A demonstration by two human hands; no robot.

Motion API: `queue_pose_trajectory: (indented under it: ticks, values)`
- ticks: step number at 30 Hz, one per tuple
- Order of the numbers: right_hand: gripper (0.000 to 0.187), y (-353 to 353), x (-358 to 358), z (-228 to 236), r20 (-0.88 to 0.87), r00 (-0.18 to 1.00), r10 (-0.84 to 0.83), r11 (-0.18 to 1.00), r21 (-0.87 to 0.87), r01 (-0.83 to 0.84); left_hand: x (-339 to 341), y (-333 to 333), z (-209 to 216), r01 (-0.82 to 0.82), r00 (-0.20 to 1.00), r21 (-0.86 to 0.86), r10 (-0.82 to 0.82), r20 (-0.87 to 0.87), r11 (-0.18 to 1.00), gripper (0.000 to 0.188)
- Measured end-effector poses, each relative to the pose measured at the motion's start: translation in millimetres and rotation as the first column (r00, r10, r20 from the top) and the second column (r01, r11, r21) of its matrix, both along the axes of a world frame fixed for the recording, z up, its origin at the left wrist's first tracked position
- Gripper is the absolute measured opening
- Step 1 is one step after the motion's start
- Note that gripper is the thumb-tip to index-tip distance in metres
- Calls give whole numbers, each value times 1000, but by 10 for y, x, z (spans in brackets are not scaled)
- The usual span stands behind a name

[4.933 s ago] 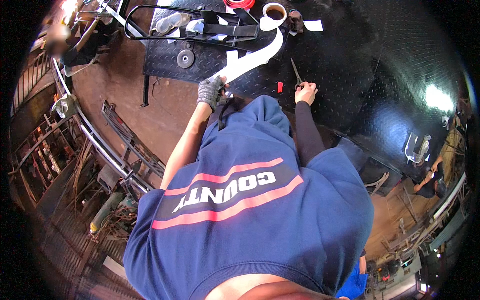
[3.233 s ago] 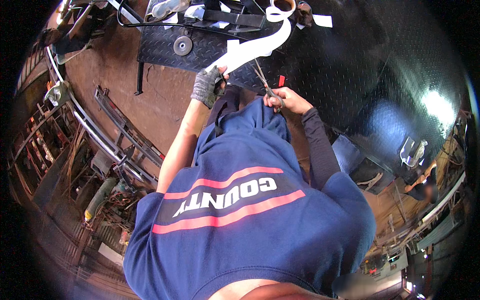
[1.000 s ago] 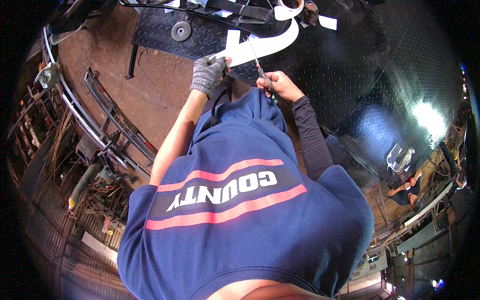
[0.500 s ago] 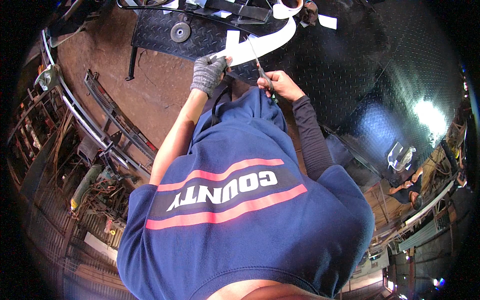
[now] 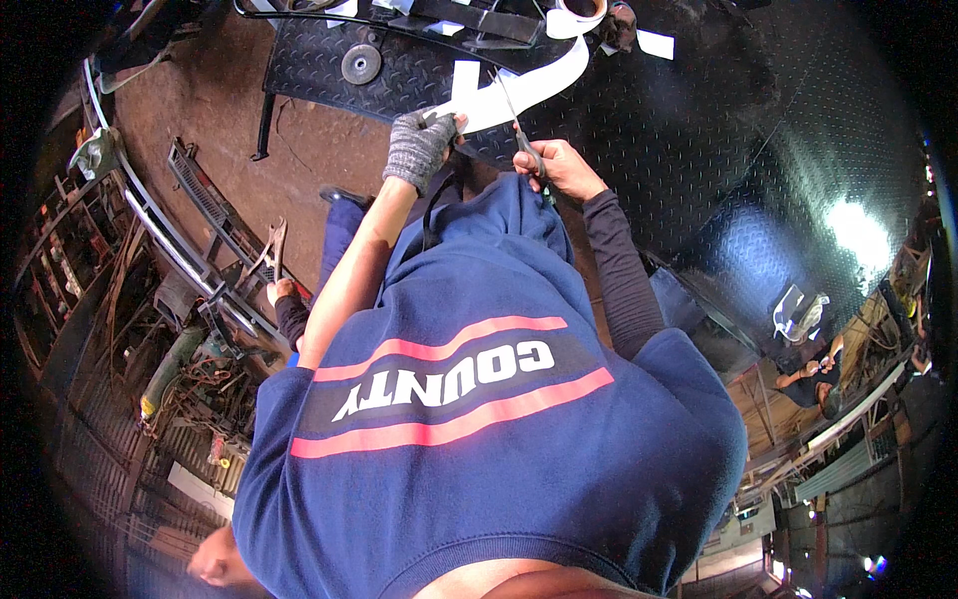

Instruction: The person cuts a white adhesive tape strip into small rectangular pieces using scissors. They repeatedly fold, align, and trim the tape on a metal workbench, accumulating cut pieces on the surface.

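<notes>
Left grip (image 5: 423,148) closed on strip's (image 5: 544,90) left end; right grip (image 5: 557,168) closed round scissors (image 5: 520,136), across strip. Advise strip taut, blades (image 5: 507,98) square.

The person is wearing a navy shirt (image 5: 539,469) with red stripes (image 5: 469,422), a black right sleeve (image 5: 624,275) and a grey fingerless glove (image 5: 411,162) on the left hand (image 5: 424,142).

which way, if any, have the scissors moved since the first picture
Yes, the scissors moved left, toward the grey disc; their blades now overlap the white strip.
</notes>
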State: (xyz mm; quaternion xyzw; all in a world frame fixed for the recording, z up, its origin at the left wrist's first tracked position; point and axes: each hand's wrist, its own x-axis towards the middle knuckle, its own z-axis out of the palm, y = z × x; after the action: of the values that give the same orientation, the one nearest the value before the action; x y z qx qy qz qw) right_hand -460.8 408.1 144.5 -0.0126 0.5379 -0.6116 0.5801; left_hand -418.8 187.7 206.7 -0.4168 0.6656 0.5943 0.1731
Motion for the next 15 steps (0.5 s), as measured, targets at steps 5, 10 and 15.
queue_pose_trajectory:
  ticks: [5, 10, 15]
  values:
    - [42, -21, -55, 91, -1, 1000, 29, 998, -47, -29, 34, -25, -64, -13, 1000, 30, 13, -16, 999, 18]
    - [43, -38, -69, -4, -5, 1000, 27, 997, -73, -27, 33, -7, -46, -14, 999, 24, 14, -28, 1000, 19]
    - [41, -55, -41, -38, 34, 999, -36, 998, -51, 38, 19, -1, 12, -10, 999, 22, 11, -47, 1000, 18]
